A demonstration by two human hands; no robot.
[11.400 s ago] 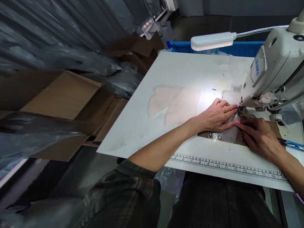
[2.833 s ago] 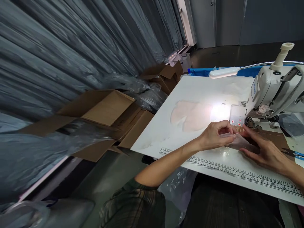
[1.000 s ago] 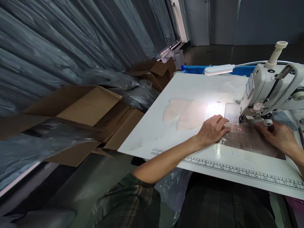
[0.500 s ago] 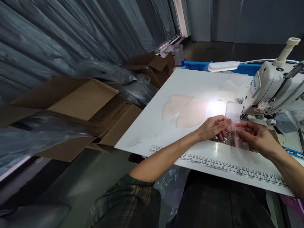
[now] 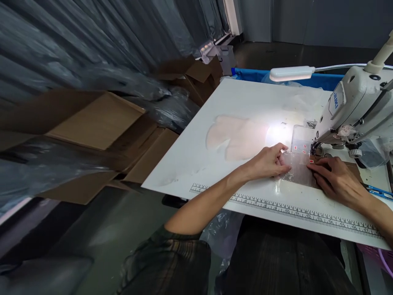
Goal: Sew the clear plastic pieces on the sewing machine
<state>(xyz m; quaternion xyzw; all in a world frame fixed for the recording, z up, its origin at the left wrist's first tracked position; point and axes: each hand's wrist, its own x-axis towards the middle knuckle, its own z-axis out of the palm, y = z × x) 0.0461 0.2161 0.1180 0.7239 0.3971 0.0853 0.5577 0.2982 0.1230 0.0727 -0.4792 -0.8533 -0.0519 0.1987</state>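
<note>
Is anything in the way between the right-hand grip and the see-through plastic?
No, nothing visible: the right-hand grip seems to touch the see-through plastic at its right edge, with the left-hand grip at its left.

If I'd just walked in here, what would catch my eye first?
Probably the glaring patch of light on the white table, left of the white JUKI sewing machine at the picture's right. Near the machine's needle end, the left hand and right hand are at opposite sides of a clear plastic sheet. Left of the table, a big open cardboard box stands out.
</note>
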